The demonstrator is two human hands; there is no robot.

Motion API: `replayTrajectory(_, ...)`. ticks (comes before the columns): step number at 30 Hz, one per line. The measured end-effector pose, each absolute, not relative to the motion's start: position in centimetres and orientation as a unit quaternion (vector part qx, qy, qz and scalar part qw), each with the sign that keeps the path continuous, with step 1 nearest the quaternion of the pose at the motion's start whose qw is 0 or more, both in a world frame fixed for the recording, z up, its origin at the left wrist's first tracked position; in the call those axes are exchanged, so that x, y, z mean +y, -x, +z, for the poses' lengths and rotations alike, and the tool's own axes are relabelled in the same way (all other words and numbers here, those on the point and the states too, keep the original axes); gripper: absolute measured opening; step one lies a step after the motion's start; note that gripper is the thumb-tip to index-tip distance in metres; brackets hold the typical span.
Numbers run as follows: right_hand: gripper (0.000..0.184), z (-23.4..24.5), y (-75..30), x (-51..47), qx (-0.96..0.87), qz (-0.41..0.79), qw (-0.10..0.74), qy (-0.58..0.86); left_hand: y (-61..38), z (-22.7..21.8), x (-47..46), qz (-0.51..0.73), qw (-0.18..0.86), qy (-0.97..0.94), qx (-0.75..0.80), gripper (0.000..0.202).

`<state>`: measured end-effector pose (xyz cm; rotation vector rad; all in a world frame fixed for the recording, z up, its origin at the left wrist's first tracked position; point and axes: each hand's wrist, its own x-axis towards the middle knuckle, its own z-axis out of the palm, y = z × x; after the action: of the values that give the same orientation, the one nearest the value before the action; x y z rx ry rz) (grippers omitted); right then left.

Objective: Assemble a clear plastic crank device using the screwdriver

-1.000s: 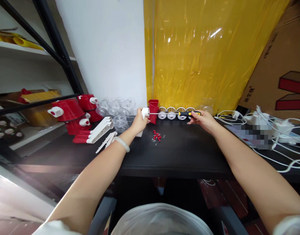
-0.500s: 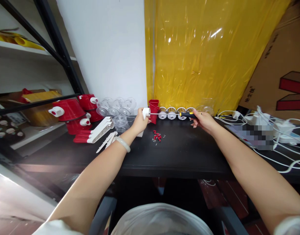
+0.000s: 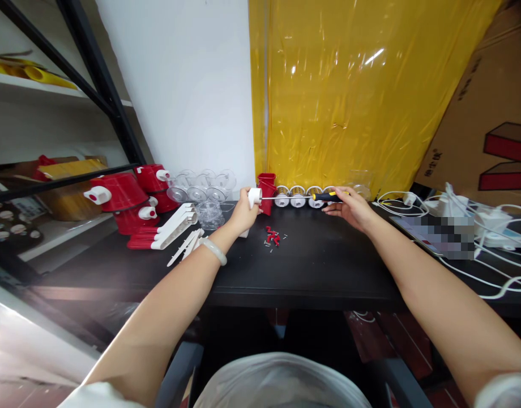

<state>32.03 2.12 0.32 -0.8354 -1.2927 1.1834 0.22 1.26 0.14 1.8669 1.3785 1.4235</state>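
Note:
My left hand (image 3: 244, 210) is closed around a white plastic part (image 3: 255, 196) with a round end, held above the black table. In my right hand (image 3: 349, 207) is a screwdriver (image 3: 327, 196) with a black and yellow handle, gripped at the handle's rear end. Its long shaft lies level and points left, the tip reaching the open side of the white part. Whether the tip sits on a screw is too small to tell. Below the shaft lie small red pieces (image 3: 274, 238) and several loose screws (image 3: 267, 244).
Behind the screwdriver stand a red container (image 3: 267, 187) and a row of round white-rimmed parts (image 3: 298, 196). Clear plastic pieces (image 3: 209, 214), white handles (image 3: 175, 225) and red housings (image 3: 120, 192) fill the left. White cables (image 3: 494, 218) and a tablet (image 3: 434, 235) lie on the right.
The fingers of my right hand have shifted on the screwdriver handle, some now stretched further left beneath it. My left hand and the white part stay nearly still.

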Motion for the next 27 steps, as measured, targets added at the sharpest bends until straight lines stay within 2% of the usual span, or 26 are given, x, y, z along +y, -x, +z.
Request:
replayTrajectory(3,0.058,0.2,-32.4,2.2,-0.547,0.509,0.587,0.312,-0.4,0.2,1.1,0.506,0.204,-0.675,0.497,0.045)
replayTrajectory(8,0.048,-0.4,-32.9,3.1,-0.575,0.476,0.582,0.323,-0.2,0.0,1.3,0.513,0.189,-0.674,0.497,0.047)
replayTrajectory(27,0.048,-0.1,-33.2,2.7,-0.641,0.420,0.512,0.389,-0.1,0.0,1.6,0.536,0.238,-0.643,0.492,0.044)
